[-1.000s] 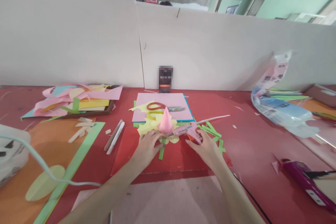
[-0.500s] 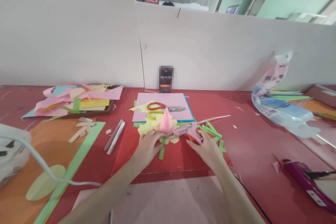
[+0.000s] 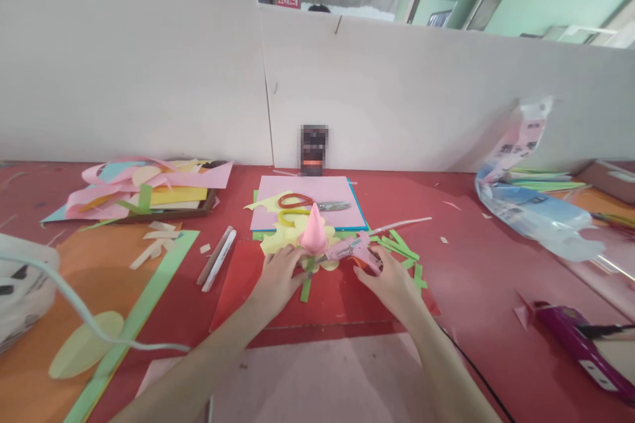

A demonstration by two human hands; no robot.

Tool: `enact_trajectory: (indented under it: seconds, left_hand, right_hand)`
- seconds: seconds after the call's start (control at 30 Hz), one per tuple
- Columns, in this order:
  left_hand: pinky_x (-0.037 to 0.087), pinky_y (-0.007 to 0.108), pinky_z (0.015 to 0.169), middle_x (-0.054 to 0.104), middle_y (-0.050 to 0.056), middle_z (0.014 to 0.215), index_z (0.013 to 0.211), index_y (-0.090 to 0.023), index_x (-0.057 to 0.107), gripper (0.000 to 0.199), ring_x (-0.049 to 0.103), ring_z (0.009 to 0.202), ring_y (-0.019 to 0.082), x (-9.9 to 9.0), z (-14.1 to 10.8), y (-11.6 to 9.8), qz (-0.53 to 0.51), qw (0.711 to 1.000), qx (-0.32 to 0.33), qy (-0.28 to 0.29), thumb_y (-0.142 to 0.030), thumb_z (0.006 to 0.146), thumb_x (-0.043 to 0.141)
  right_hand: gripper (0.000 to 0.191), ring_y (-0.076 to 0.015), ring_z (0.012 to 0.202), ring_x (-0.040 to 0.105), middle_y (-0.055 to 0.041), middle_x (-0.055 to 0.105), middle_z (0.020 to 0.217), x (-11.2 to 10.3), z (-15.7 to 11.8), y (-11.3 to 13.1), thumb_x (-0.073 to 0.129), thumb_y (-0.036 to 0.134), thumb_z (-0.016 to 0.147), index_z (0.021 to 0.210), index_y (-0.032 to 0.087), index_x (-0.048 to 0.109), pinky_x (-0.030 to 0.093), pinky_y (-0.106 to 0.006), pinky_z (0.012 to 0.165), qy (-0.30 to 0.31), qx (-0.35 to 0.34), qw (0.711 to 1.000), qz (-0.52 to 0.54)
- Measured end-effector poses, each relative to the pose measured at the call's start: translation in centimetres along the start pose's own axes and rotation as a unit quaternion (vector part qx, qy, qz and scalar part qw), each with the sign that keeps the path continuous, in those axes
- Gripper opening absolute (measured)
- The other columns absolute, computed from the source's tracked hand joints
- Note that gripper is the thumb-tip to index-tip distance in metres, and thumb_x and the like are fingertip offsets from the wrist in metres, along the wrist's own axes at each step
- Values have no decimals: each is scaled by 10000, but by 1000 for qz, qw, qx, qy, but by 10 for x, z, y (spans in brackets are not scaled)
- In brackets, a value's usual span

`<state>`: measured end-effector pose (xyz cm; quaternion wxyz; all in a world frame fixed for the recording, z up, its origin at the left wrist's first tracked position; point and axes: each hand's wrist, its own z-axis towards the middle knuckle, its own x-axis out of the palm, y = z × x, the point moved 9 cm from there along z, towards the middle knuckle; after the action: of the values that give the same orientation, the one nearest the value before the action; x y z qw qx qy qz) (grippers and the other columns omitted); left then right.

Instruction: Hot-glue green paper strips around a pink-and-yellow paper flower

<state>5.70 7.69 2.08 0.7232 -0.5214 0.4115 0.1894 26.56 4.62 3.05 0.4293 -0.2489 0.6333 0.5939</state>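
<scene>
A pink paper cone [image 3: 315,232] stands point up above yellow scalloped paper [image 3: 278,242]. My left hand [image 3: 282,272] is closed at the cone's lower left edge, its fingertips partly hidden there. Just below the cone, a short green paper strip [image 3: 306,287] hangs down beside my left thumb. My right hand [image 3: 394,275] is wrapped round the handle of a pink hot glue gun [image 3: 347,248]. The gun's nozzle points left at the top of the green strip, and a clear glue stick [image 3: 404,225] sticks out of its back.
Red-handled scissors [image 3: 333,205] lie on pink sheets [image 3: 262,185] behind the cone. Green strips [image 3: 399,246] are scattered at the right. Two pens [image 3: 219,259] lie left of a red board [image 3: 238,297]. Further out are a paper-scrap tray [image 3: 171,213], plastic bag [image 3: 536,201] and purple power strip [image 3: 578,344].
The glue gun's nozzle has shifted slightly down and left, from the cone's base to the green strip. My left hand and the cone stay almost still.
</scene>
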Motion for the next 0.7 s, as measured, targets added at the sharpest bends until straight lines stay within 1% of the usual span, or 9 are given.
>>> enact_trajectory:
  seconds: [0.1,0.27,0.43,0.5,0.7]
  left_hand:
    - [341,319,763,567,3,908,992,-246,549,222,525,897,194,0,0,0,16,1000,-3,-6,-248,771,570]
    - [330,319,775,560,14,950,1022,-249,531,254,511,937,199,0,-1,1,41,999,0,-8,-243,771,572]
    - [317,315,772,564,-8,930,897,-234,542,128,520,910,183,-1,-3,0,25,1000,8,-16,-243,774,575]
    - [312,314,774,564,-11,933,873,-233,546,108,520,910,182,-1,-3,-1,25,999,12,-18,-250,772,579]
    - [311,313,774,561,-10,938,940,-247,549,183,522,929,187,0,-2,1,25,1000,9,-16,-238,762,589]
  right_hand:
    - [353,-187,773,579,-28,614,910,-1,0,0,507,462,684,958,239,512,393,-264,576,1,7,1000,-6]
    - [372,-190,789,575,-29,614,925,-1,0,0,511,466,681,974,235,512,394,-269,587,1,8,1000,-2]
    - [362,-191,783,577,-25,618,910,-1,0,-2,519,458,678,969,243,521,392,-272,598,-1,15,1000,7]
    - [366,-193,780,577,-26,617,904,-2,0,-2,523,460,676,972,245,522,391,-274,600,-3,15,1000,7]
    - [369,-199,800,577,-29,613,901,0,0,-3,520,457,688,986,239,511,390,-275,613,12,26,1000,5]
